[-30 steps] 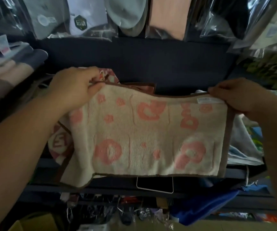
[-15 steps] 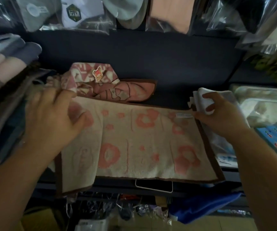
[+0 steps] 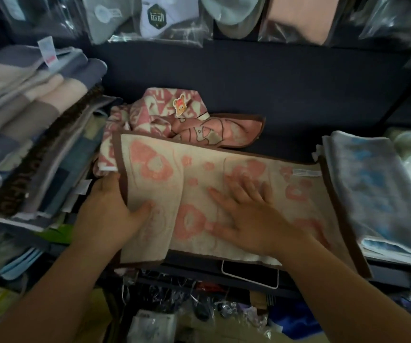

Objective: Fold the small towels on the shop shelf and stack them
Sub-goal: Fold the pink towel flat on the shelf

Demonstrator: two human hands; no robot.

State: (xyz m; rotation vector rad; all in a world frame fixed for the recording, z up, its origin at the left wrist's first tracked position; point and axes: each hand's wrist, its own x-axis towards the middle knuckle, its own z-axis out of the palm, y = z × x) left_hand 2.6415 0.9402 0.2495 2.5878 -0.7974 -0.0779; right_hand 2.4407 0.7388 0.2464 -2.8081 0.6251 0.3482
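A cream towel with pink flowers and a brown border (image 3: 286,174) lies spread on the dark shelf (image 3: 249,78). My left hand (image 3: 110,214) grips its left edge, thumb on top, with that end lifted and folded over toward the middle. Flat on the towel's centre rests my right hand (image 3: 246,214), fingers spread, pressing it down. Behind the towel lie two crumpled pink towels (image 3: 164,115), one with a small cartoon tag. A folded blue-and-grey towel (image 3: 372,191) lies to the right.
A tall stack of folded grey, beige and brown towels (image 3: 26,115) stands at the left. Bagged goods (image 3: 155,18) hang above the shelf. A phone (image 3: 249,273) sticks out under the towel's front edge. Packaged items fill the lower shelf and the far right.
The towel went from held up in the air to lying on the shelf. My right hand left its right corner and now presses the middle. My left hand folds the left end inward.
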